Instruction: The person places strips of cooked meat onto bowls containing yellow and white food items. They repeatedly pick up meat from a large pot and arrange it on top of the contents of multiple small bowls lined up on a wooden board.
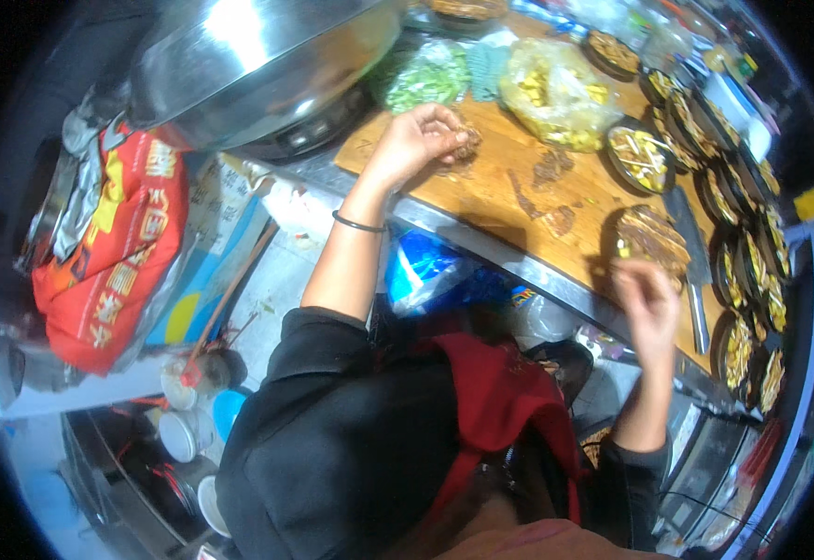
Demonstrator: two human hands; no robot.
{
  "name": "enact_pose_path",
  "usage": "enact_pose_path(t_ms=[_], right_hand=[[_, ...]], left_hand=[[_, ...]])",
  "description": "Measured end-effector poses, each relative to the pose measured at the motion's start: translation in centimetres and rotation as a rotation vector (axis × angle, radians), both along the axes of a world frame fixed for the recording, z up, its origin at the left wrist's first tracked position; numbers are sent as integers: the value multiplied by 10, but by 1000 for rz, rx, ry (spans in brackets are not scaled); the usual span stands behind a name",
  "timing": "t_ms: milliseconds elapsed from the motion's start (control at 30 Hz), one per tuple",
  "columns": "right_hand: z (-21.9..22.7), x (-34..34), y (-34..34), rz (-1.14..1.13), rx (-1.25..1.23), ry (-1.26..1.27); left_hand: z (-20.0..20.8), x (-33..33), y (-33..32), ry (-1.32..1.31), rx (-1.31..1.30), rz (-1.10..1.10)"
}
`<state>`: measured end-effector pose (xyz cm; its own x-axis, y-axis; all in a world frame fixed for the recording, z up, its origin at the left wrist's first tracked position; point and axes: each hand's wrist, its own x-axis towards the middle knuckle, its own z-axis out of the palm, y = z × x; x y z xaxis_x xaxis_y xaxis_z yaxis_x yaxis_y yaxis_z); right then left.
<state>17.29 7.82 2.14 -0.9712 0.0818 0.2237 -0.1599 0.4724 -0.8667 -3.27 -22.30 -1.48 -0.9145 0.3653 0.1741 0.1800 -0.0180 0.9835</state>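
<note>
My left hand (424, 140) is closed on a small clump of brown sliced meat (467, 143) over the left part of the wooden cutting board (425, 191). My right hand (647, 303) has its fingers curled together at the near edge of a dark bowl heaped with meat slices (651, 238); whatever is between those fingertips is hidden. Loose meat scraps (553, 168) and a few flatter pieces (558, 220) lie on the board between my hands. Beyond them stands a dark bowl of pale and yellow strips (640, 157).
A cleaver (691, 252) lies right of the meat bowl. Several filled bowls (729, 271) crowd the right edge. At the back sit a bag of yellow pieces (556, 93) and a bag of chopped greens (433, 75). A large steel pot (267, 65) stands left, above a red sack (118, 271).
</note>
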Motion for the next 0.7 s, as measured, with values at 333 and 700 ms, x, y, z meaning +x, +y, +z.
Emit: enact_pose_path(t_ms=[333,700], right_hand=[[-29,-85,-73,2,-679,-119],[-52,-90,-65,-22,-967,-100]], left_hand=[[-6,37,83,-248,164,-396],[-16,39,65,-234,68,-410]])
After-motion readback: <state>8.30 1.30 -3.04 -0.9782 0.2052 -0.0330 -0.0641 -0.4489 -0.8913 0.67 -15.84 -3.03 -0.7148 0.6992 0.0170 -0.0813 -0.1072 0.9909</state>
